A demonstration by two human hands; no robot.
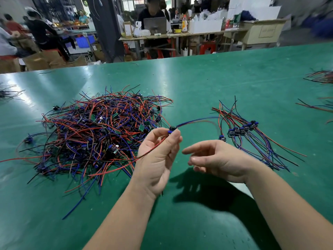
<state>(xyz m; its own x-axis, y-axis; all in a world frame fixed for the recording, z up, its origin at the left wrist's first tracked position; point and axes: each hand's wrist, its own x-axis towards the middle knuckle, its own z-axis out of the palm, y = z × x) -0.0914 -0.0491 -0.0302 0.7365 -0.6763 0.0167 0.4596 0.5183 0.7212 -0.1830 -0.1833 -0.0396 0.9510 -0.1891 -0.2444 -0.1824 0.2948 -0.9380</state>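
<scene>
In the head view, the left hand (158,159) was raised at the centre of the frame with its palm turned toward the camera. Its thumb and forefinger were clamped together on a small wired component (172,128), a black and blue part held at the fingertips just above the surface (234,78). From that part, blurred blue and red leads (198,120) arced right toward the middle right of the frame, while a red and a dark lead ran down and left across the palm.

The right hand (221,159) hovered just right of centre, near the left hand but not touching it. Its fingers were apart and loosely extended, pointing left, with nothing in them. A dark shadow of both hands lay on the green surface below.

Left of centre sat a tangled pile (100,134) of red, blue and black wires with small green boards and blue parts mixed through it. At the middle right lay a neater bundle (252,134), its blue parts lined up side by side and its wires fanned out. More loose wires (320,76) lay at the right edge.
</scene>
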